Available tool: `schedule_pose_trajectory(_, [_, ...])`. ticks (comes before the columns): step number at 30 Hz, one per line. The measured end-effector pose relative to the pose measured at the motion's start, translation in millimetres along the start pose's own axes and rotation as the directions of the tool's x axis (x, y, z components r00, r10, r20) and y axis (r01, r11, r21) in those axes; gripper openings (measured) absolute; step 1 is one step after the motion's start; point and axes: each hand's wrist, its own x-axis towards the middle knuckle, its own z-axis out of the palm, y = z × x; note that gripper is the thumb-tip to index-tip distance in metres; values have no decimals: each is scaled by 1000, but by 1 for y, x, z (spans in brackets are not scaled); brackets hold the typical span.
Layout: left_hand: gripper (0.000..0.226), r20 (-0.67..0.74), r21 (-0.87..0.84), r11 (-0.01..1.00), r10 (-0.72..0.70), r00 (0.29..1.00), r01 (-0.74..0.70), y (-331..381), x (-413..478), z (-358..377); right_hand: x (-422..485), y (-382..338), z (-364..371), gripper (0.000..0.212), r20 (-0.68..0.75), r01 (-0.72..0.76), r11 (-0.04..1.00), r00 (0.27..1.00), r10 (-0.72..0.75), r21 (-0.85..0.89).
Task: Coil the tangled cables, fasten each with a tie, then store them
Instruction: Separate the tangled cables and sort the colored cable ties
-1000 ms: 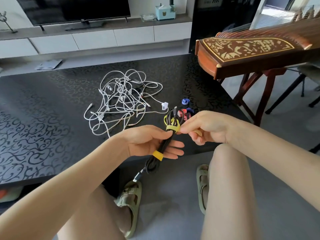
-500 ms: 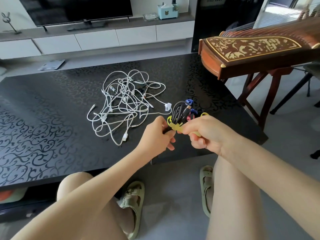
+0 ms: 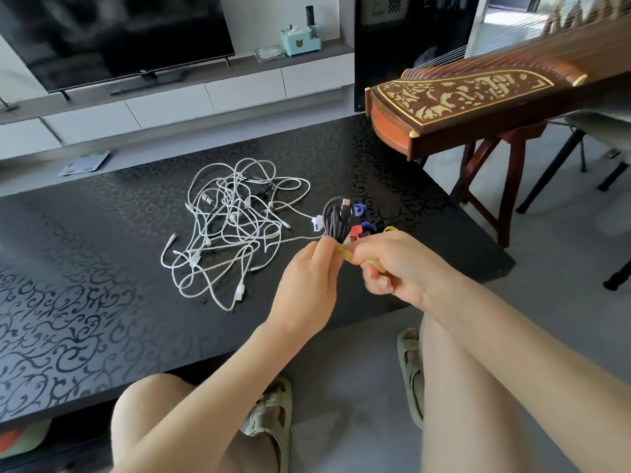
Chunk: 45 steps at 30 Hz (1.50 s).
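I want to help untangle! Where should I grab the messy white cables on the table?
Probably pinch the white plug at the near edge of the white cables, coming from above on the person's side. That end lies loose outside the knot, flat on the table; the middle is all crossed loops.

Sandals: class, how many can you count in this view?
2. The left sandal sits on the floor below the left forearm; the right sandal shows beside the right leg. Both partly hidden; no others visible.

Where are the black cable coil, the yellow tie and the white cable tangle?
black cable coil (image 3: 334, 219), head view, looped strands.
yellow tie (image 3: 345, 254), head view, exposed strip below the coil.
white cable tangle (image 3: 235, 224), head view, middle of the pile.
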Motion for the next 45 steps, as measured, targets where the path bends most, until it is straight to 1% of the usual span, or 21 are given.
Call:
schedule_pose_trajectory(5, [12,-24,-118,975,-191,981,187,-3,3,1,-2,0,3,30,-16,28,997,1000,-27,72])
schedule_pose_trajectory(7, [16,40,-232,926,-298,954,299,-6,5,2,-2,1,4,27,-5,37,995,999,-36,92])
schedule_pose_trajectory(9, [17,149,-355,838,-388,910,415,-9,7,2,-4,2,3,25,39,49,993,998,-54,103])
schedule_pose_trajectory(11, [8,262,-452,745,-414,872,490,-12,7,0,-6,3,2,23,100,51,993,993,-61,102])
schedule_pose_trajectory(13, [21,336,-504,697,-386,859,510,-15,5,-4,-9,2,1,24,152,51,995,986,-64,88])
schedule_pose_trajectory(16, [30,332,-549,654,-400,854,520,-13,3,-5,-9,1,1,22,153,82,995,984,-90,55])
schedule_pose_trajectory(19, [32,275,-580,627,-451,849,520,-8,1,-4,-7,-1,2,18,83,126,990,989,-121,-59])
schedule_pose_trajectory(21, [33,248,-613,599,-473,846,515,-6,1,-5,-8,-2,1,14,48,169,960,986,-162,-223])
schedule_pose_trajectory(23, [34,260,-664,531,-497,828,527,-5,2,-9,-9,-1,-3,10,48,240,886,969,-241,-397])
schedule_pose_trajectory(25, [33,331,-729,413,-486,809,546,-5,2,-14,-9,0,-10,9,68,310,800,944,-322,-514])
schedule_pose_trajectory(26, [32,374,-756,363,-445,814,545,-6,3,-17,-9,0,-14,12,79,340,765,931,-357,-547])
schedule_pose_trajectory(28, [30,450,-781,314,-319,834,541,-6,3,-23,-8,1,-22,15,98,386,730,909,-404,-564])
schedule_pose_trajectory(30, [28,509,-785,295,-196,838,545,-4,4,-30,-6,3,-29,15,125,421,739,897,-423,-525])
schedule_pose_trajectory(32, [29,554,-767,330,-92,827,551,-2,6,-37,-2,5,-35,15,137,417,799,907,-398,-434])
schedule_pose_trajectory(34, [30,581,-729,428,-26,813,535,1,11,-43,2,8,-39,13,178,348,911,933,-312,-223])
schedule_pose_trajectory(36, [30,609,-667,547,9,793,505,3,16,-51,6,11,-40,10,308,214,976,926,-217,43])
schedule_pose_trajectory(38, [29,645,-590,661,40,763,463,5,18,-59,6,9,-40,7,425,101,981,890,-162,164])
schedule_pose_trajectory(39, [29,680,-541,713,58,731,447,6,19,-62,6,7,-41,11,442,93,985,885,-150,148])
schedule_pose_trajectory(40, [28,714,-496,752,69,697,434,7,21,-65,6,3,-43,21,443,112,991,886,-135,78])
schedule_pose_trajectory(42, [26,762,-422,812,76,643,404,11,20,-69,5,-8,-41,26,455,205,968,883,-119,-144])
schedule_pose_trajectory(45, [28,801,-277,882,-7,599,380,17,17,-62,3,-28,-30,33,463,379,838,869,-175,-394])
